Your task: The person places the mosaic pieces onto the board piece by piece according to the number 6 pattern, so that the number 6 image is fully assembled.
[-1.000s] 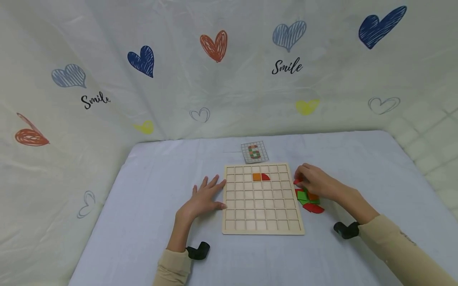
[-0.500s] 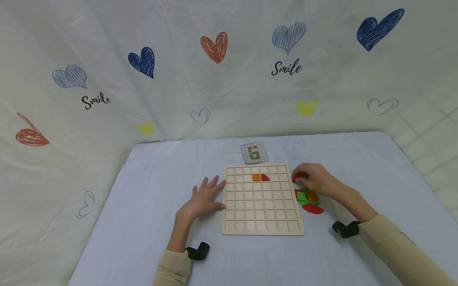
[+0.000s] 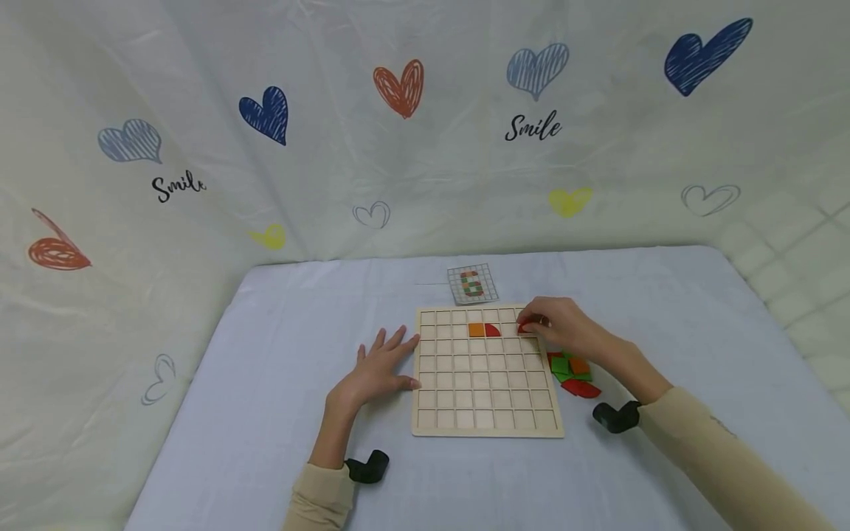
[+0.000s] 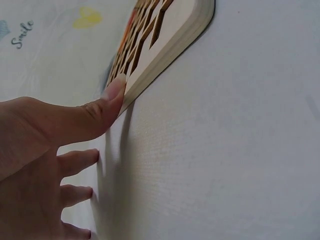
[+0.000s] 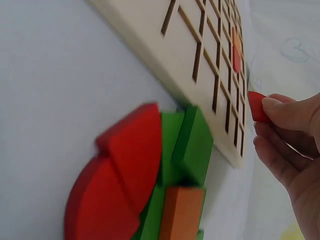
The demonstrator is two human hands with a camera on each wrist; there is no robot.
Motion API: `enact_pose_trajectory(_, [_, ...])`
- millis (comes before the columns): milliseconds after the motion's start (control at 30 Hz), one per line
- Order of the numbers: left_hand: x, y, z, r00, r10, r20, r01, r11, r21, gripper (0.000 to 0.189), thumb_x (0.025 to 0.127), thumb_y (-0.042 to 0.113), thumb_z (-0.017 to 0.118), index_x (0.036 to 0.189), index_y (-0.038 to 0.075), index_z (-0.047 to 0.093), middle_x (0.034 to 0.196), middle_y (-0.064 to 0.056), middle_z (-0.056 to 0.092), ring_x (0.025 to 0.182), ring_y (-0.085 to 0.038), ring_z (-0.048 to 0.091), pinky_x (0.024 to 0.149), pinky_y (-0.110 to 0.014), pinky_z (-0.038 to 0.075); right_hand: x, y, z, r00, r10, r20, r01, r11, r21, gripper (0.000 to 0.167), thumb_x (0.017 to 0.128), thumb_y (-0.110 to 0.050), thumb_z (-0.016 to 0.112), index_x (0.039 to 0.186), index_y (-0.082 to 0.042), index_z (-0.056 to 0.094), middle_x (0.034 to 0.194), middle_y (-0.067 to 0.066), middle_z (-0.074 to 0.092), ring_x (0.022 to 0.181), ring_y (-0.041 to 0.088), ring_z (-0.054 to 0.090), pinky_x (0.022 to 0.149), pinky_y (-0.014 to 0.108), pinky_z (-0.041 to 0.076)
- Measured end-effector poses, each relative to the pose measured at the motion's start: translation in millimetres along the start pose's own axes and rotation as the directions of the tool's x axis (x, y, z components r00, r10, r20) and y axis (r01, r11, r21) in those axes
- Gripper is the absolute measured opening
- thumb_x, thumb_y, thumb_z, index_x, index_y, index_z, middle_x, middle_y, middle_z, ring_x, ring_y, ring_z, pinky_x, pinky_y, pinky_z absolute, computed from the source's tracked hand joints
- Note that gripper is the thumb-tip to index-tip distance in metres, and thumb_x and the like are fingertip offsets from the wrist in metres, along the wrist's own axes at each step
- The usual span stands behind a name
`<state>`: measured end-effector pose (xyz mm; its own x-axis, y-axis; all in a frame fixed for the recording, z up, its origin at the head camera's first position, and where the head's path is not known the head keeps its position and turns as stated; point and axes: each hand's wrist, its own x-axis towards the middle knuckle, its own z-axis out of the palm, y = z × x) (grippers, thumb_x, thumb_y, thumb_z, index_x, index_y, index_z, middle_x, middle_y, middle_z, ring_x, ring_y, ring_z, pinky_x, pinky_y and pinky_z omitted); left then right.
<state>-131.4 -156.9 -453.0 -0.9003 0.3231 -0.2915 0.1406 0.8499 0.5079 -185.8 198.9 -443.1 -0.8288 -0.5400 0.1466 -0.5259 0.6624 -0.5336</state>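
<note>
A wooden grid board [image 3: 474,376] lies flat on the table. In its upper part an orange square tile [image 3: 477,330] sits beside a red quarter-circle tile [image 3: 492,330]. My left hand [image 3: 375,376] rests at the board's left edge with fingers spread; the left wrist view shows the thumb touching the rim. Over the board's upper right cells, my right hand [image 3: 561,324] pinches another red tile [image 5: 257,106] between thumb and fingers. Right of the board is a small pile of loose tiles: red quarter circles [image 5: 132,157], green pieces [image 5: 192,145] and an orange square [image 5: 182,212].
A small card [image 3: 472,284] printed with a coloured grid pattern lies behind the board. White cloth covers the table [image 3: 299,295]. A white curtain [image 3: 319,169] printed with hearts hangs at the back. Black wrist cameras sit at both sleeves.
My right hand has lifted a red tile from beside the pile and carried it left over the board's right side. The left hand has stayed in place.
</note>
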Motion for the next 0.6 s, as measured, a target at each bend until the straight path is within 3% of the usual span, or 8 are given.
enact_pose_trajectory(300, [-0.3, -2.5, 1.2, 1.000, 0.009, -0.002, -0.009, 1.000, -0.011, 0.084, 0.087, 0.033, 0.082, 0.159, 0.020, 0.042, 0.171, -0.009, 0.023, 0.159, -0.044, 0.005, 0.119, -0.076, 0.003, 23.2, -13, 11, 0.999, -0.042, 0.029, 0.041, 0.998, 0.053, 0.013, 0.090, 0.002, 0.075, 0.103, -0.001, 0.075, 0.098, 0.007, 0.074, 0.087, 0.018, 0.067, 0.080, 0.036, 0.060])
enact_pose_trajectory(600, [0.7, -1.6, -0.6, 1.000, 0.001, 0.000, -0.001, 1.000, -0.014, 0.084, 0.087, 0.032, 0.082, 0.159, 0.021, 0.041, 0.171, -0.008, 0.023, 0.159, -0.043, 0.005, 0.119, -0.075, 0.002, 42.8, -22, 24, 0.996, -0.089, 0.027, 0.087, 0.992, 0.088, 0.013, 0.090, 0.004, 0.074, 0.102, 0.002, 0.077, 0.097, 0.010, 0.076, 0.088, 0.022, 0.070, 0.078, 0.035, 0.060])
